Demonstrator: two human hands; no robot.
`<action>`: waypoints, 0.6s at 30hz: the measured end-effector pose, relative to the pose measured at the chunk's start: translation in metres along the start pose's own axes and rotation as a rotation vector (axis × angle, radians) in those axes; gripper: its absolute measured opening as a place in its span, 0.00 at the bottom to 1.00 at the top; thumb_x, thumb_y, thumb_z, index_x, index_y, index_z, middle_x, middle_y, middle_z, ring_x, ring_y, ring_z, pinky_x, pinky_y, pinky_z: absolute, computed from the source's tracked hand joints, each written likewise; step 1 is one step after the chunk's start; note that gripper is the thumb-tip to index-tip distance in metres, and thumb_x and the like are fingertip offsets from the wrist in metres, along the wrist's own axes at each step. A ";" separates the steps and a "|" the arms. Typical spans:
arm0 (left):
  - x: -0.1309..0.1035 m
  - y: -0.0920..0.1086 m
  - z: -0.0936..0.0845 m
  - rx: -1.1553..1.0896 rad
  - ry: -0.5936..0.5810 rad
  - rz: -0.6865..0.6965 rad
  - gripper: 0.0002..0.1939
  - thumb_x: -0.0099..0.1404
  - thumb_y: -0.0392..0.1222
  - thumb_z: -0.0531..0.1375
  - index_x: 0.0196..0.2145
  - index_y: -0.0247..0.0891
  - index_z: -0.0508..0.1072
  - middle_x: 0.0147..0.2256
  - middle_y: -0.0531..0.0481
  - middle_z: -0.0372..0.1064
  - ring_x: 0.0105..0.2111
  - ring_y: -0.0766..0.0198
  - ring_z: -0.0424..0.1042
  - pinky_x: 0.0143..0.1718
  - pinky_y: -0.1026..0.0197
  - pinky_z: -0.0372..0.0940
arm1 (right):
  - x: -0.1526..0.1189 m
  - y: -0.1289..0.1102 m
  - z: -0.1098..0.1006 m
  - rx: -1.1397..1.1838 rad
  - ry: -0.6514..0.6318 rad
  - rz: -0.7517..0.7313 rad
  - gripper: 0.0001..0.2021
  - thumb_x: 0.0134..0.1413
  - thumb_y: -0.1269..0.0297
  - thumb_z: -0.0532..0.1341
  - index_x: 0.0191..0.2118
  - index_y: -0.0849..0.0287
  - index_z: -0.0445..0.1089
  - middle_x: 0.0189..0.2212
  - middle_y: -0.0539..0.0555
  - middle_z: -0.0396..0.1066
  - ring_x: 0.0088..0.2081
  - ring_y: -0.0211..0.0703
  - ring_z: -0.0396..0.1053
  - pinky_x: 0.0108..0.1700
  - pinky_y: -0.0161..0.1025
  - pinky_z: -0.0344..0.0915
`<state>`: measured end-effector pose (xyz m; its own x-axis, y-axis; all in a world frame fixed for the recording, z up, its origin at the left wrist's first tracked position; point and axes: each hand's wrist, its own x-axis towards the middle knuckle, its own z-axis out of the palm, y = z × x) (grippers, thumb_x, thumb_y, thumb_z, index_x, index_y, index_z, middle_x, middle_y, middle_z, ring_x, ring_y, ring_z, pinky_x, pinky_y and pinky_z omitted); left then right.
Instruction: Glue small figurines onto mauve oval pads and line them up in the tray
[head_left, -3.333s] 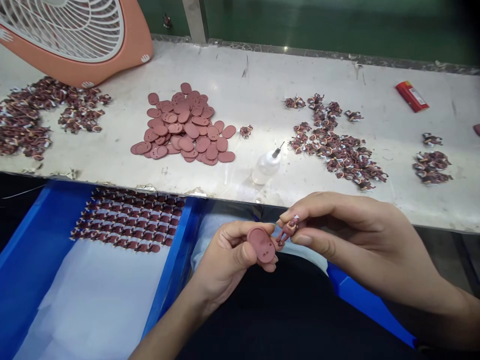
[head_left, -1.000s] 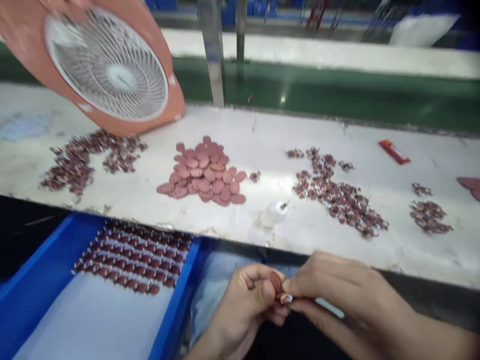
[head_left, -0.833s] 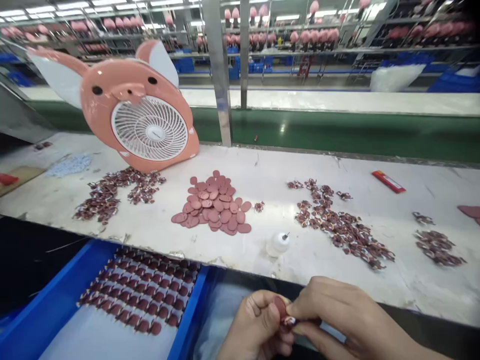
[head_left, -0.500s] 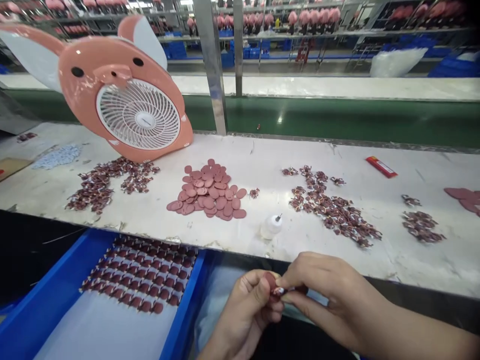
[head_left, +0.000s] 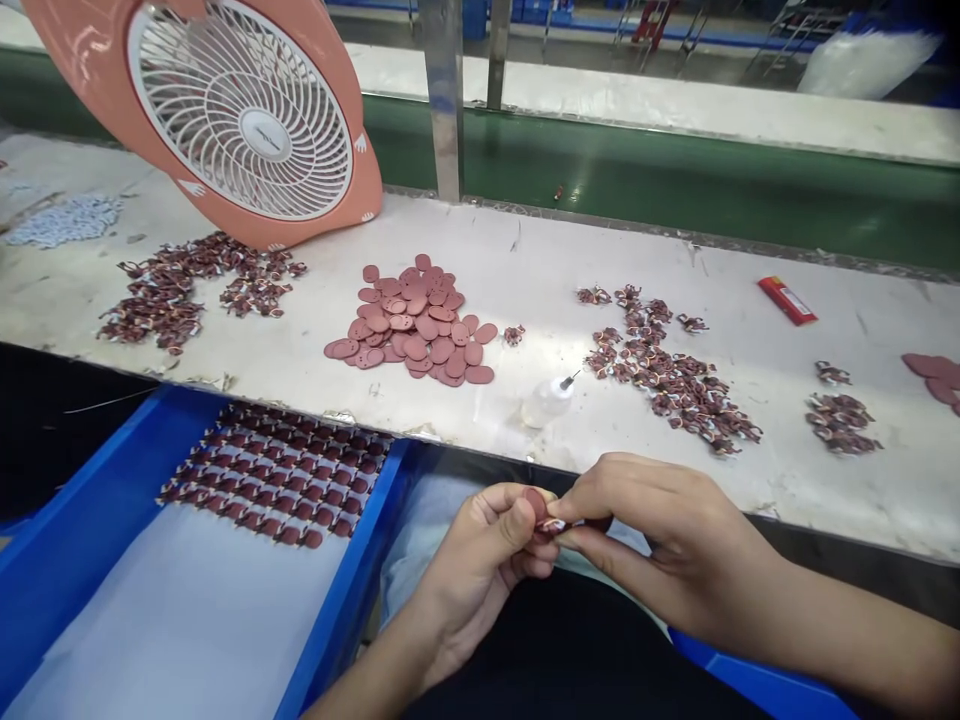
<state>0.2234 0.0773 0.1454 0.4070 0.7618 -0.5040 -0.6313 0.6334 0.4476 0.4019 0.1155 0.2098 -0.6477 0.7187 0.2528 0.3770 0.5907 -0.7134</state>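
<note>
My left hand (head_left: 487, 560) pinches a small reddish-brown oval piece (head_left: 535, 503) between thumb and fingers, just below the bench's front edge. On the other side of that piece, my right hand (head_left: 652, 530) has thumb and forefinger closed on its small brown-and-white part (head_left: 553, 524). The fingers hide much of both. Beyond the hands stands a clear bottle with a needle tip (head_left: 551, 400). A pile of reddish oval pieces (head_left: 420, 325) lies to its left, and a heap of small brown knotted parts (head_left: 675, 380) to its right.
An orange fan (head_left: 262, 130) stands at the back left, by more knotted parts (head_left: 161, 300) and pale blue pieces (head_left: 67, 220). A blue bin (head_left: 341, 610) at lower left holds rows of brown pieces (head_left: 281, 470). A red packet (head_left: 786, 301) lies right of a metal post (head_left: 444, 110).
The view has tilted down, so the bench and its contents sit higher in the picture. Both hands keep nearly the same grip on the small piece.
</note>
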 end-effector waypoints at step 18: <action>-0.017 0.014 0.016 0.031 -0.172 0.029 0.15 0.44 0.47 0.76 0.29 0.41 0.81 0.21 0.53 0.75 0.19 0.68 0.72 0.26 0.66 0.67 | -0.026 -0.024 -0.005 -0.020 0.073 -0.064 0.08 0.63 0.72 0.60 0.47 0.61 0.73 0.37 0.55 0.77 0.37 0.39 0.75 0.40 0.30 0.74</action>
<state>0.2181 0.0752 0.1725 0.4973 0.7903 -0.3579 -0.6249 0.6124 0.4842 0.4126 0.0845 0.2241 -0.6211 0.7038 0.3449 0.3502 0.6429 -0.6812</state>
